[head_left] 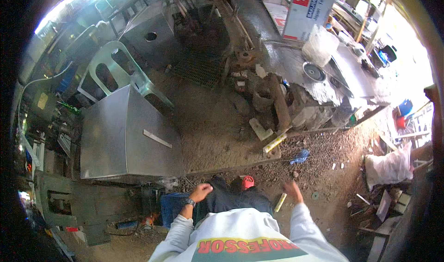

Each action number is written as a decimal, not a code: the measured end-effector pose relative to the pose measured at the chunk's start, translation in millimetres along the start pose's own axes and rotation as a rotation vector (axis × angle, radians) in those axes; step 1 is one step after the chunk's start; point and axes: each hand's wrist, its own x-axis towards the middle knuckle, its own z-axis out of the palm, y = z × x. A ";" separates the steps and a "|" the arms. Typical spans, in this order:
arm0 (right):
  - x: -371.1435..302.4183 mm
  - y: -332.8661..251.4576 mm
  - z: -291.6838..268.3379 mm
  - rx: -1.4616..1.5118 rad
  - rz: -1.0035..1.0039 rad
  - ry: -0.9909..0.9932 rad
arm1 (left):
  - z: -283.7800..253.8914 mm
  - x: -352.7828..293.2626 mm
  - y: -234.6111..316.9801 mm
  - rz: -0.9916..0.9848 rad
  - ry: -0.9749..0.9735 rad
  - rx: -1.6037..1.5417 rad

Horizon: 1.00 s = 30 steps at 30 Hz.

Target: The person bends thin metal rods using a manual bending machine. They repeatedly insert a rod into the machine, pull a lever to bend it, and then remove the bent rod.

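Observation:
My left hand (pixel 201 192), with a dark wristwatch (pixel 190 202) above it, hangs beside my dark-clothed left thigh (pixel 219 194). Its fingers are loosely curled in, and nothing shows in them. Out to my right side, my right hand (pixel 292 191) hangs over the gravelly ground, its fingers smeared by motion. A yellow-and-white tube (pixel 280 202) lies on the ground close to that hand. Between my legs the red toe of a shoe or sandal (pixel 248 182) sticks out.
A metal box (pixel 150 135) bearing a pale strip stands front left, with a green plastic chair (pixel 118 65) behind it. Ahead right, a metal-topped bench (pixel 286 63) carries a plastic bag and a round metal part. Blue cloth (pixel 299 157) and a white sack (pixel 388 166) lie to the right.

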 end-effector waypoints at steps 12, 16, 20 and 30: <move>542.1 -373.3 -128.7 0.278 -0.147 -0.158 | -217.0 69.0 228.6 0.077 0.618 0.674; 490.5 -373.3 -72.1 -0.342 -0.175 -0.615 | -293.1 110.5 221.3 -0.049 0.467 0.578; 442.3 -377.3 -87.8 -0.365 -0.264 -1.195 | -346.1 117.6 236.4 -0.200 0.189 0.400; 485.3 -499.8 -281.2 0.330 0.359 -0.513 | -411.8 140.6 188.7 -0.372 -0.172 0.130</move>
